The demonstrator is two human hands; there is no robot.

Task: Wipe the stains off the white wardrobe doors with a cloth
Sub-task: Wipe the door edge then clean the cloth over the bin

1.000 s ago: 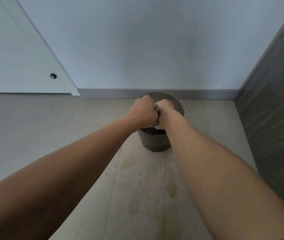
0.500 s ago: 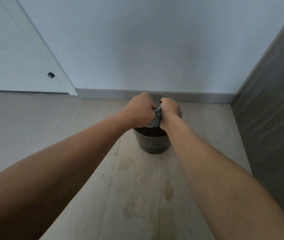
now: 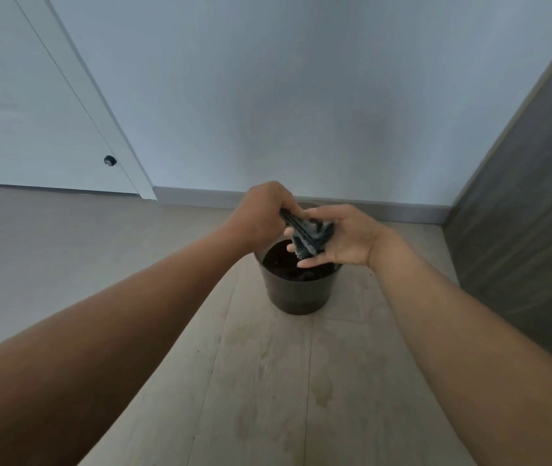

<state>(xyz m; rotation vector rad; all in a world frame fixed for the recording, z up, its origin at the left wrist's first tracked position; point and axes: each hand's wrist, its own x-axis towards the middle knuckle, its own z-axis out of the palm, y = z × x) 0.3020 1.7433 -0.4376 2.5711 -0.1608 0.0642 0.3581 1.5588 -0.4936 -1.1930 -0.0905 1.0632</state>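
White door (image 3: 32, 112) sits way off at 10 o'clock. Over the bucket (image 3: 298, 294), their left hand (image 3: 261, 213) is clenched on the twisted cloth (image 3: 308, 235), which slants 10-to-4 across the loose, upturned right hand (image 3: 345, 237). I'd say left has the real hold.

Cloth (image 3: 309, 234) in hands (image 3: 261, 213) (image 3: 347, 238) over bucket (image 3: 298, 297)

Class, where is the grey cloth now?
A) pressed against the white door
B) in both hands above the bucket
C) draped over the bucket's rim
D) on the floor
B: the left hand grips the cloth, its other end lies on the right hand, above the bucket.
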